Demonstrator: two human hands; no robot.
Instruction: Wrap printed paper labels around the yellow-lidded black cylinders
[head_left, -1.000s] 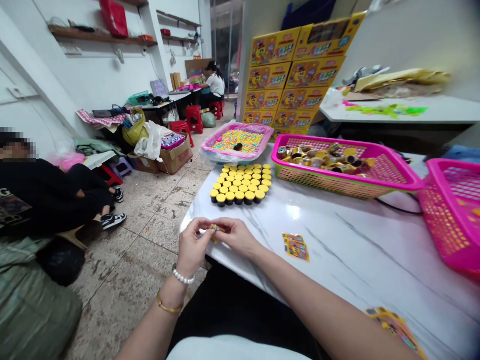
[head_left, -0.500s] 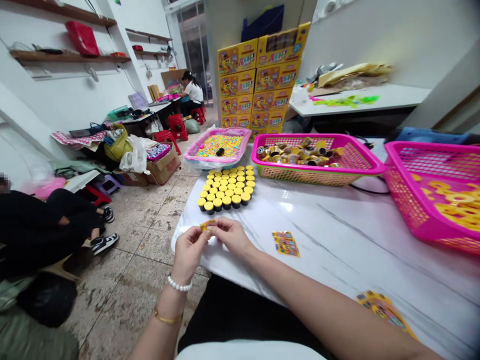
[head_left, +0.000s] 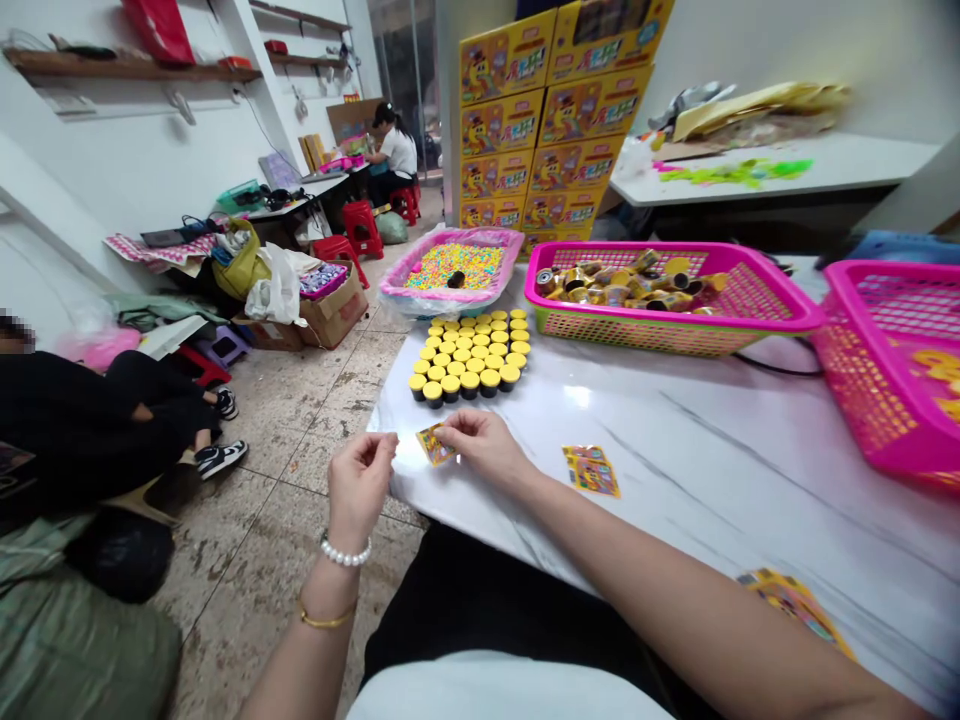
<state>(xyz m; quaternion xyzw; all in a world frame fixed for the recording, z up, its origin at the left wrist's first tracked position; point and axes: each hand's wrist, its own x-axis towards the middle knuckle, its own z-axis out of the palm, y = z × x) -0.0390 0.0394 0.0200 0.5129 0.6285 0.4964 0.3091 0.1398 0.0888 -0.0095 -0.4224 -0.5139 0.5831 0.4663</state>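
My right hand (head_left: 484,447) pinches a small yellow printed plastic label (head_left: 433,446) by its right edge, just above the table's near left part. My left hand (head_left: 361,482), wearing a pearl bracelet, is a little to the left, apart from the label. Its thumb and forefinger are pressed together, and whatever may be between them is too small to make out. Ahead of both hands stand rows of small black jars with yellow lids (head_left: 469,366). More printed labels (head_left: 591,471) lie to the right of my right hand, and another pile (head_left: 795,610) lies beyond my right forearm.
Behind the jars is a pink-rimmed tub (head_left: 499,293) of colourful beads. A pink basket (head_left: 667,328) holds label-wrapped jars, and another pink basket (head_left: 862,390) holds yellow pieces. Yellow cartons (head_left: 502,125) are stacked behind. One person (head_left: 97,430) sits at left, another (head_left: 397,155) farther back.
My hands were together on the label and are now apart. My left hand has let go of it and moved left, while the right keeps it. The camera view has shifted slightly.
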